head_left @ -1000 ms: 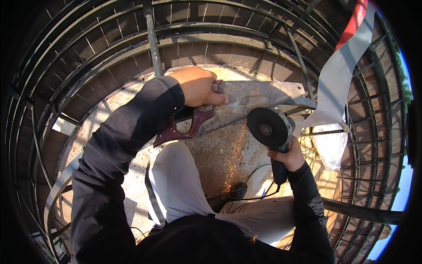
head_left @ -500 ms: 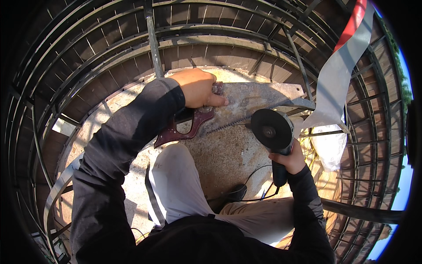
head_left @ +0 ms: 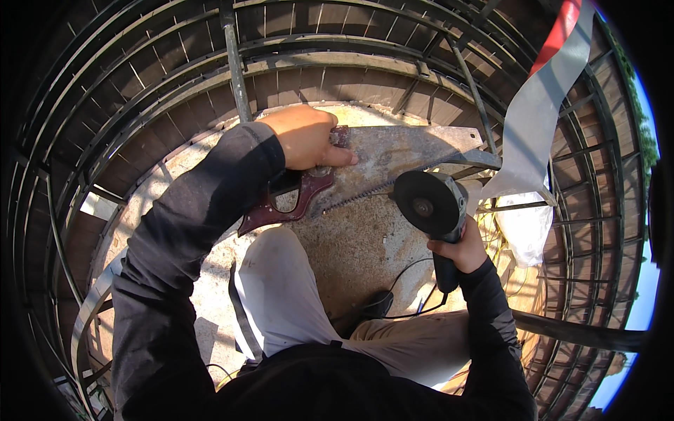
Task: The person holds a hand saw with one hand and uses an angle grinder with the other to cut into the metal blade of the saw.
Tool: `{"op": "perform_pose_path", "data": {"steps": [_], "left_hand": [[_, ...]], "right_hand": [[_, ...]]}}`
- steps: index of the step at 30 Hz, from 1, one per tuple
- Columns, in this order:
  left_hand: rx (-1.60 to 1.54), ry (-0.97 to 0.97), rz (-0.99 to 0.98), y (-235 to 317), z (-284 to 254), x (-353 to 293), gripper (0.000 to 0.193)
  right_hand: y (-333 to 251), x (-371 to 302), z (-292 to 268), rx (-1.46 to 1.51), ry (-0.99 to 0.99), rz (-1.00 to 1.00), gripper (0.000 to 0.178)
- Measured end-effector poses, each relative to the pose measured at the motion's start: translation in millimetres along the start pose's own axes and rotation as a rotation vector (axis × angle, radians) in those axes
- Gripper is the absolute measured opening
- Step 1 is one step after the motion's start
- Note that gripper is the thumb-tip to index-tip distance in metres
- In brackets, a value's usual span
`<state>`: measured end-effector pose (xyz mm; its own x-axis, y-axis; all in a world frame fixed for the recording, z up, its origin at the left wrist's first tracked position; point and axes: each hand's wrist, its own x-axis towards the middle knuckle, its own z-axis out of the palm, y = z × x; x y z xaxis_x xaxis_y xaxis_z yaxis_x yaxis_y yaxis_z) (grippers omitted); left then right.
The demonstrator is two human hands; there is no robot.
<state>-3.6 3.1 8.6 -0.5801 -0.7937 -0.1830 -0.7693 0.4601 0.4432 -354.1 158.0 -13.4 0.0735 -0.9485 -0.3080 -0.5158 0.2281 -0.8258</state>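
Both hands are found closed on tools: a hand saw (head_left: 375,160) is pinched by the left hand (head_left: 305,137) where its dark red handle (head_left: 309,196) meets the blade (head_left: 407,149), thumb laid along the steel, and an angle grinder (head_left: 445,226) is clasped round its body by the right hand (head_left: 463,248). The saw is held over the floor (head_left: 358,235) between the left knee (head_left: 275,256) and the curved frame (head_left: 295,63), toothed edge turned towards the wearer. The grinder's dark disc (head_left: 423,205) is positioned right at that edge; whether teeth and disc are touching cannot be determined, nor whether the disc is spinning. Kickback is judged the chief hazard, since the disc could be snagged by a tooth and the grinder is steadied by one hand only. Should the blade be flexed or shifted under a pinch so far from its tip, control of the edge could be lost. No gloves are worn, so bare fingers are exposed to any sparks. A snag is also considered possible at the black cable (head_left: 414,314), which is laid close beside the shoe (head_left: 379,303)
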Motion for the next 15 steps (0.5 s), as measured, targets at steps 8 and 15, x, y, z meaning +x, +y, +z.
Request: {"op": "perform_pose_path", "data": {"steps": [8, 15], "left_hand": [[-0.001, -0.005, -0.002, -0.6, 0.7, 0.5, 0.072], [-0.008, -0.010, 0.001, -0.3, -0.7, 0.4, 0.071]], "right_hand": [[3.8, 3.5, -1.2, 0.003, -0.023, 0.018, 0.055], [6.1, 5.0, -2.3, -0.015, -0.027, 0.028, 0.056]]}}
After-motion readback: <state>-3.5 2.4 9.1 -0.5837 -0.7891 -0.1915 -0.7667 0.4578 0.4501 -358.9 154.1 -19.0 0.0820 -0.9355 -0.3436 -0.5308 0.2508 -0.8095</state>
